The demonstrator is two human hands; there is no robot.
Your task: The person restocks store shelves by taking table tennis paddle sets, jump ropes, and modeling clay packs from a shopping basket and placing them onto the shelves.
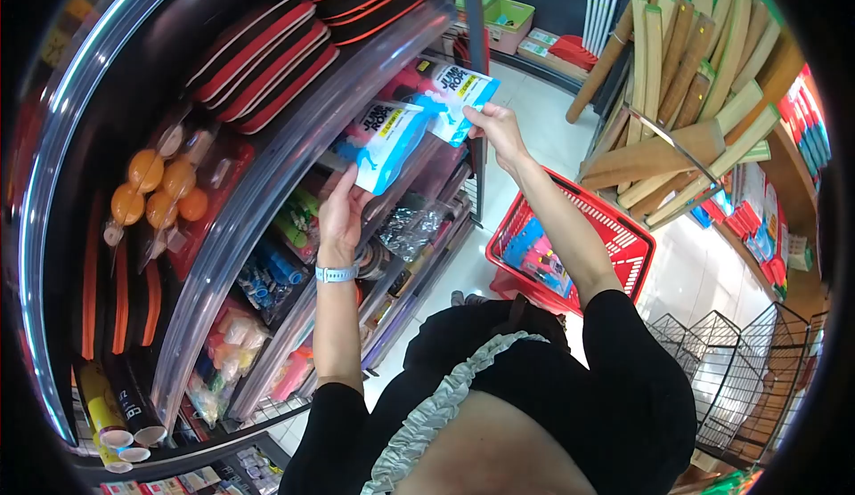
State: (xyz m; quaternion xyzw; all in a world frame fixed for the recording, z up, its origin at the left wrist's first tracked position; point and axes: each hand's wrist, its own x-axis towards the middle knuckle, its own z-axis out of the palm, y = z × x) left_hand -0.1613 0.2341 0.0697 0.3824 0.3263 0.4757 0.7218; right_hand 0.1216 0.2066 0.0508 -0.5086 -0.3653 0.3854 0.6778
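Observation:
My left hand [342, 215], with a pale watch band on its wrist, grips the lower edge of a blue and white jump rope package [385, 143]. A second jump rope package [456, 94] is pinched at its lower right corner by my right hand [499, 132]. Both packages lie side by side at the shelf front, their printed faces up, and the left one partly overlaps the other. Below my right forearm stands a red shopping basket [634, 237] on the floor, with blue and pink packages [537, 259] inside.
Clear shelf guards [200, 255] curve along the left. Orange balls in packs [146, 171] and striped cases [258, 59] fill the upper shelves. Wooden bats or boards [677, 59] stand in a rack at the right, above black wire baskets [739, 344].

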